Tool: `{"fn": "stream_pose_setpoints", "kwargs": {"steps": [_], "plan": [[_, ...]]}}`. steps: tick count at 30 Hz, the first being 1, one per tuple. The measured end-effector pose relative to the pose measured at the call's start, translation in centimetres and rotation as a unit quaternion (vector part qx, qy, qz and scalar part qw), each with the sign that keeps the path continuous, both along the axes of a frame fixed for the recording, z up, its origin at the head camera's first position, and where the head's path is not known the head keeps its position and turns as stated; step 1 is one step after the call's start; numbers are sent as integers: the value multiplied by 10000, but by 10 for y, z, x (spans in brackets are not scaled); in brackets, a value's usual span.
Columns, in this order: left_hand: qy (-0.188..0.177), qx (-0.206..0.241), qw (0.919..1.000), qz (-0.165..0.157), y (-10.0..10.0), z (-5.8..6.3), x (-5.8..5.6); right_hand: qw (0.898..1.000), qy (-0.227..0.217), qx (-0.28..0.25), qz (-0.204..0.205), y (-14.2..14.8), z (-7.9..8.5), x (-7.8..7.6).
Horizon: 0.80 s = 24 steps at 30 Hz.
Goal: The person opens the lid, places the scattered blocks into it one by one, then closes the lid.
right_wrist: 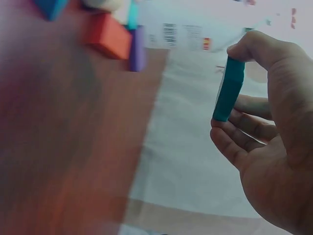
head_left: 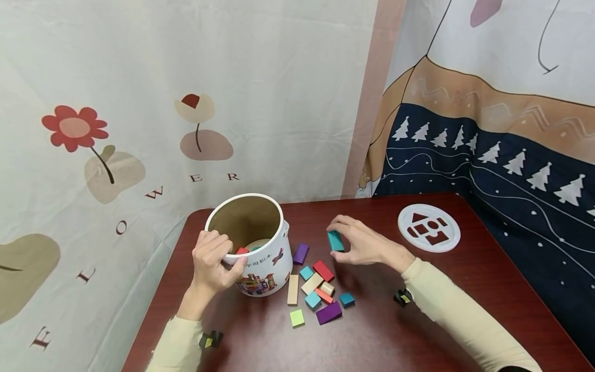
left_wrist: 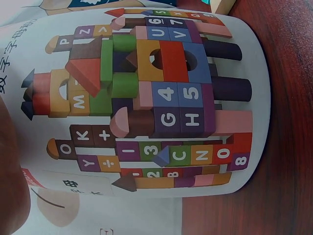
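My left hand [head_left: 214,258] grips the near rim of a white bucket [head_left: 269,274], fingers over the edge and thumb outside. Printed toy-block pictures cover the bucket's side, filling most of the left wrist view. Inside it a red block [head_left: 242,251] and some teal show near the rim; the rest of the contents is hidden by the wall. To the right of the bucket, my right hand [head_left: 360,242] pinches a teal rectangular block [right_wrist: 230,89] by its ends between thumb and fingers, raised off the table.
Several loose wooden blocks lie between the hands, among them a red block [head_left: 323,270], a purple block [head_left: 329,313] and a lime green block [head_left: 297,318]. A white lid with shaped holes [head_left: 405,227] lies at the right on the dark red table [head_left: 372,341]. Printed curtains hang behind.
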<state>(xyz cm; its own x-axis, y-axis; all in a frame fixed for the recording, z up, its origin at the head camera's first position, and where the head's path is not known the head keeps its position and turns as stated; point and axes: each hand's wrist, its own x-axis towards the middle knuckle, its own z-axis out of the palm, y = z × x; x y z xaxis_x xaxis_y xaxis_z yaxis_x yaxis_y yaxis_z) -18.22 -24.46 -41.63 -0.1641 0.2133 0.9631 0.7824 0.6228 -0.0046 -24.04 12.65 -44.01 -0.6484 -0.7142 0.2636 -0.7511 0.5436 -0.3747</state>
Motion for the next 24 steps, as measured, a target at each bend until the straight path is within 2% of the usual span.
{"fn": "stream_pose_setpoints", "kwargs": {"steps": [13, 24], "plan": [[1, -28, 10000, 27, -1, 0, 0, 9946, 659, -707, 371, -28, 65, -13], [29, -34, 10000, 21, 0, 0, 1, 9881, 854, -951, 854, -75, 97, -20]]}}
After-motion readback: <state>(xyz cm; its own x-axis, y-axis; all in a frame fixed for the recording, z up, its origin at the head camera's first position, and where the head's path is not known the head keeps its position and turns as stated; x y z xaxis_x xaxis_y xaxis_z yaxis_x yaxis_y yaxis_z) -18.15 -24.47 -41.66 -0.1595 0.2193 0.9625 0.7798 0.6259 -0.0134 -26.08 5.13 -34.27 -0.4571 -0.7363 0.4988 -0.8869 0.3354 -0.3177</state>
